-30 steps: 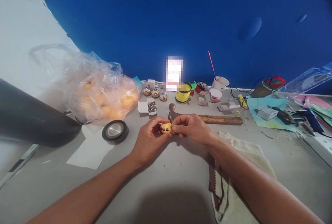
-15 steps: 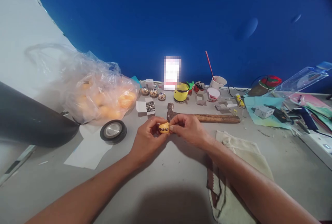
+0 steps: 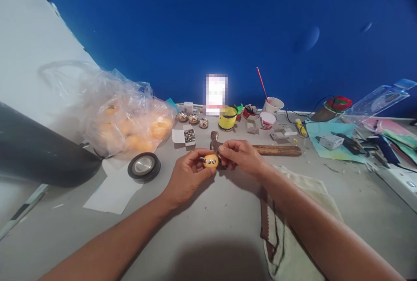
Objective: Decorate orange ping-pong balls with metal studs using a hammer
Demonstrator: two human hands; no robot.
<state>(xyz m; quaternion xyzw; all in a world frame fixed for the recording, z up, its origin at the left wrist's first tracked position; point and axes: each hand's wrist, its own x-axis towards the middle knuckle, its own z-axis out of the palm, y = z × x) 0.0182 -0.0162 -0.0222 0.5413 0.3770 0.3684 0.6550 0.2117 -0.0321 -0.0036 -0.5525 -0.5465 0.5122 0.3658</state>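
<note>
My left hand point(image 3: 187, 176) pinches a small yellow-orange ball point(image 3: 210, 161) with shiny studs along its side, held just above the grey table point(image 3: 211, 216). My right hand point(image 3: 243, 157) is curled beside the ball, its fingertips closed near the ball's right side; what they hold is too small to make out. Just behind both hands lies a hammer point(image 3: 260, 149) with a wooden handle and a rusty head.
A clear plastic bag of orange balls point(image 3: 127, 122) sits at the left by a dark tube point(image 3: 42, 153). A tape roll point(image 3: 144, 166), white paper point(image 3: 112, 190), an open box of studs point(image 3: 189, 135), cups and craft clutter line the back. A cloth point(image 3: 299, 203) lies under my right forearm.
My right hand has drawn slightly away from the ball to the right, so the ball's studded side shows more. My left hand keeps its grip.
</note>
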